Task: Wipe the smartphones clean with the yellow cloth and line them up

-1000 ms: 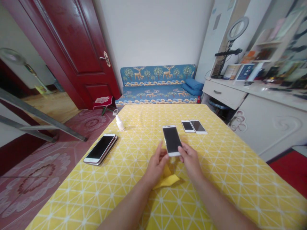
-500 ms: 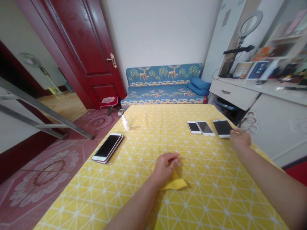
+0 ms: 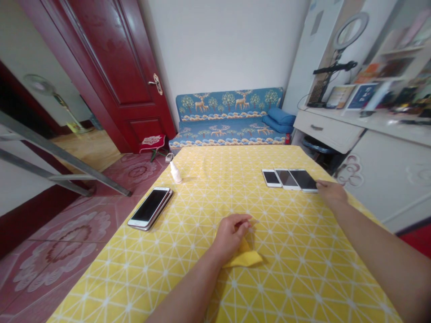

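The right hand [image 3: 332, 193] is pinching a white-framed, dark-screened phone [image 3: 303, 180]; the left hand [image 3: 231, 234] is resting over cloth [image 3: 245, 259], fingers loosely apart

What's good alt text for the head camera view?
A right hand touches the rightmost phone of three in a row on a yellow tablecloth. The left hand is by a yellow cloth, with stacked phones and a white bottle farther left.
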A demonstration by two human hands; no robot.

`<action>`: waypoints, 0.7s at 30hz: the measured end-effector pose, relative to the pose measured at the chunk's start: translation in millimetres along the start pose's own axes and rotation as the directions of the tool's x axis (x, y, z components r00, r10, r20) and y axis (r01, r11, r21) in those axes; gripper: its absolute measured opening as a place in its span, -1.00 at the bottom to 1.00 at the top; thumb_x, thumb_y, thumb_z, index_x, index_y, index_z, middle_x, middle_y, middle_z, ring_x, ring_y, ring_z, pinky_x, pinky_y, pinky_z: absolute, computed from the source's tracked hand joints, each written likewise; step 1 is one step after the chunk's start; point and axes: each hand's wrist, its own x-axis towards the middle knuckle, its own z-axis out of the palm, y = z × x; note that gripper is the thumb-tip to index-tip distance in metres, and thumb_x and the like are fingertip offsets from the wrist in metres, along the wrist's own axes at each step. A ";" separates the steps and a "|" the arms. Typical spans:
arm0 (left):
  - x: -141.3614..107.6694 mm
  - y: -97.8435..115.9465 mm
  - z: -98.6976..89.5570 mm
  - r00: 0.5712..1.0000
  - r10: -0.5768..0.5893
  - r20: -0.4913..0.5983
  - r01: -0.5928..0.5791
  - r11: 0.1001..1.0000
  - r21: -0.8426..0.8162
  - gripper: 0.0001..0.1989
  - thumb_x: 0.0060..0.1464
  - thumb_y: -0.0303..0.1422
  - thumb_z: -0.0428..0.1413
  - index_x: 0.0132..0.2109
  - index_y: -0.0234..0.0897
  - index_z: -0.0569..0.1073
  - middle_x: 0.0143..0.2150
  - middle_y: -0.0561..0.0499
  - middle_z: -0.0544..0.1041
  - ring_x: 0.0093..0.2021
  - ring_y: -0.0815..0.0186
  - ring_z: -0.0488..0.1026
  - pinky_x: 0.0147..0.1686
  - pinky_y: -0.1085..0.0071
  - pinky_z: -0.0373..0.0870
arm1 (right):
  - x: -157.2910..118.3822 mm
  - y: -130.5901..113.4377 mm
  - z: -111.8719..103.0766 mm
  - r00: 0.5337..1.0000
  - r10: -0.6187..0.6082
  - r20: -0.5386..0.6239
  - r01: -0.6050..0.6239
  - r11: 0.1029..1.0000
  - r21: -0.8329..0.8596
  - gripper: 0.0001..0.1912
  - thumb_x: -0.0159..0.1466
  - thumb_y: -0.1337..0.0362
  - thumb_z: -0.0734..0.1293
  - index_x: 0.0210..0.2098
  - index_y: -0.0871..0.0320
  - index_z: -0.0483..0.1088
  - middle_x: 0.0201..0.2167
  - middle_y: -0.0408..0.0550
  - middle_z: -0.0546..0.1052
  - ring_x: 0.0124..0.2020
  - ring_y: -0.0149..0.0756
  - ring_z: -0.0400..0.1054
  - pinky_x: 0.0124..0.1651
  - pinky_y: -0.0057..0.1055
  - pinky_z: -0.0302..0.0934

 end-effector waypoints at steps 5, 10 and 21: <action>1.5 1.3 0.0 1.000 -0.024 -0.005 0.024 0.999 -0.046 -0.65 0.12 -0.23 0.08 0.00 -0.28 0.50 -0.15 -0.10 0.58 -0.15 0.24 0.50 -0.07 0.31 0.39 | -49.9 -50.0 2.1 0.999 -0.032 0.007 0.032 0.999 -0.020 -0.73 0.22 0.27 0.21 -0.20 0.17 0.51 -0.19 0.12 0.48 -0.18 -0.11 0.38 -0.16 -0.21 0.17; 2.8 8.7 -3.7 0.993 -0.070 -0.097 0.051 0.981 -0.187 -0.55 0.16 -0.16 0.03 0.12 -0.28 0.39 -0.20 -0.08 0.56 -0.20 0.28 0.47 -0.11 0.32 0.38 | -168.2 -123.8 -7.8 0.622 -0.491 0.610 0.361 0.871 0.332 -0.85 0.08 0.16 0.38 -0.51 0.11 0.45 -0.48 -0.15 0.49 -0.46 -0.34 0.32 -0.40 -0.44 0.13; 2.1 13.3 -8.8 0.950 -0.203 -0.236 0.061 0.864 -0.500 -0.50 0.15 -0.04 0.00 0.08 -0.31 0.41 -0.18 -0.14 0.55 -0.19 0.30 0.46 -0.16 0.35 0.40 | -277.6 -169.1 -5.3 0.430 -0.541 0.723 0.665 0.731 0.151 -0.77 0.12 0.50 0.23 -0.26 0.17 0.39 -0.21 0.02 0.50 -0.26 -0.21 0.40 -0.30 -0.39 0.09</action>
